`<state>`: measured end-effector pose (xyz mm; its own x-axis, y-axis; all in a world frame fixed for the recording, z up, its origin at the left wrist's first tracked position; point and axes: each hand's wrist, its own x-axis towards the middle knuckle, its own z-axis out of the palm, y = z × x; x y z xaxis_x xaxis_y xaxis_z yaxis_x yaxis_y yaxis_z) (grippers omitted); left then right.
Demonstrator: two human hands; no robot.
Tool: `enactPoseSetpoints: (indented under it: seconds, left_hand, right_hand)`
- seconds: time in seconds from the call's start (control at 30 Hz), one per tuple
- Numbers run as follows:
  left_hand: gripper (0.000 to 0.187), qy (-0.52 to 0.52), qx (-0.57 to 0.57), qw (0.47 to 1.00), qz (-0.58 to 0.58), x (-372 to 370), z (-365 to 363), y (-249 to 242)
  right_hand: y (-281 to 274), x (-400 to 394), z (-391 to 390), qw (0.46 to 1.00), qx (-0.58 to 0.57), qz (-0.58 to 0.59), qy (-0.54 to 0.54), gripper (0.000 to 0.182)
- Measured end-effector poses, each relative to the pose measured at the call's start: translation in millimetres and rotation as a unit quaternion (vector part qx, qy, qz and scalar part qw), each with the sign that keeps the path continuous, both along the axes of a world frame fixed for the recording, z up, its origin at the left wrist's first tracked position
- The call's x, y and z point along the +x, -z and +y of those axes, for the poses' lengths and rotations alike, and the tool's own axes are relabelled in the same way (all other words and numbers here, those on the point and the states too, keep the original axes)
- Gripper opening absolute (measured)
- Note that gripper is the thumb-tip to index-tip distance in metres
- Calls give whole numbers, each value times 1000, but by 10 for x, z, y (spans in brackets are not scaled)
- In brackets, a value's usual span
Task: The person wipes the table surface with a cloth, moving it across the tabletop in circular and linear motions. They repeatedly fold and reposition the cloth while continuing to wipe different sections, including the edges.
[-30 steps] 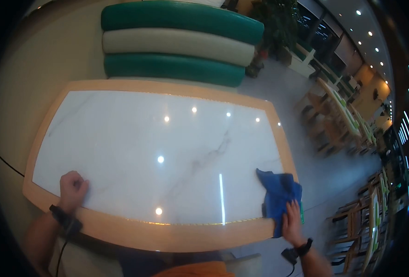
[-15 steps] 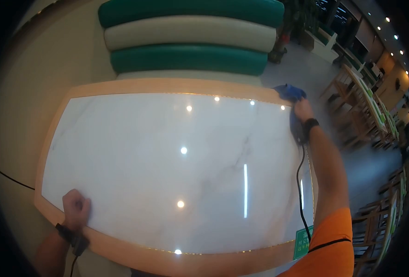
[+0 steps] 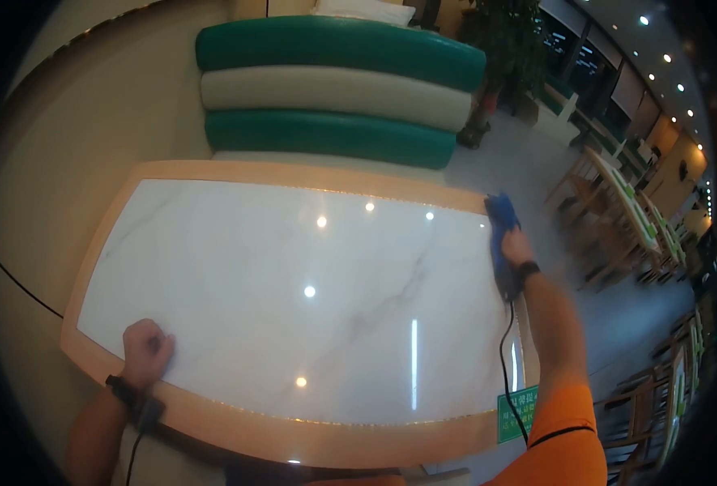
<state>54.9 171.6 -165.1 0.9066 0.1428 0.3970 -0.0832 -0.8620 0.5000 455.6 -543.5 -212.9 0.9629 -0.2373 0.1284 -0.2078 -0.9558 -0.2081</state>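
Note:
My right hand [image 3: 516, 246] is closed on a blue cloth [image 3: 502, 217] at the far right corner of the table. The cloth lies along the wooden rim and hangs bunched below my fingers. A dark wristband with a black cable [image 3: 504, 344] is on that arm. Over the near left part of the white marble-patterned tabletop [image 3: 253, 324], my left hand [image 3: 147, 350] is curled into a loose fist with nothing visible in it. Its wrist bears a dark band with a small device [image 3: 144, 411].
A green and cream padded bench [image 3: 334, 89] stands behind the table. A green sign [image 3: 516, 413] is at the near right corner. Other wooden tables [image 3: 626, 202] and chairs line the right side. The wall [image 3: 67, 186] borders the left end.
The view has tilted up, showing more above the bench. My right hand with the cloth has shifted along the right corner, and the cloth is now stretched longer. My left hand stays curled.

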Motion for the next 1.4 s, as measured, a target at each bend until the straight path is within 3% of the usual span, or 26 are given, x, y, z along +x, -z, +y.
enactPoseSetpoints:
  seconds: [0.03, 0.2, 0.37, 0.5, 0.6, 0.73, 0.87, 1.0, 1.07, 1.13, 1.23, 1.4]
  left_hand:
    - [28, 11, 41, 999, -12, 6, 52, 24]
    - [25, 16, 20, 999, -32, 34, 0, 20]
    - [24, 28, -26, 999, -28, 24, 18, 26]
    - [22, 32, -27, 999, -30, 20, 41, 40]
    - [22, 25, -25, 999, -26, 26, 28, 41]
    - [22, 14, -18, 1000, -7, 26, 22, 5]
    - [23, 14, -19, 1000, -5, 37, 2, -11]
    - [22, 10, -23, 1000, -2, 48, 20, 10]
    - [22, 4, -20, 1000, -1, 40, 25, 28]
    - [22, -2, -15, 1000, -3, 53, 11, 13]
    - [22, -17, -50, 999, 6, 52, -23, 23]
    - [26, -29, 7, 1000, 10, 60, -3, 22]
  right_hand:
    - [33, -248, -53, 1000, -9, -13, -11, 50]
    - [58, -1991, -298, 995, -23, -87, -54, 49]
    - [-143, -3574, -269, 999, 23, -41, -11, 44]
    - [-96, -4305, -251, 997, 47, -51, 33, 41]
    - [-137, -4527, -134, 992, 98, -81, 16, 43]
    - [6, -4477, -99, 996, -13, -72, 60, 45]
    - [76, -4455, 116, 993, -15, -116, 3, 42]
    - [-20, -4284, 1289, 947, -82, -177, -254, 37]
    - [-287, -4249, 2056, 923, -91, -132, -350, 38]
    - [-393, -4236, 2685, 893, -2, -123, -434, 43]
    - [-512, -4264, 3539, 850, 33, -63, -522, 44]
    - [-567, -4353, 4212, 809, 48, -17, -585, 47]
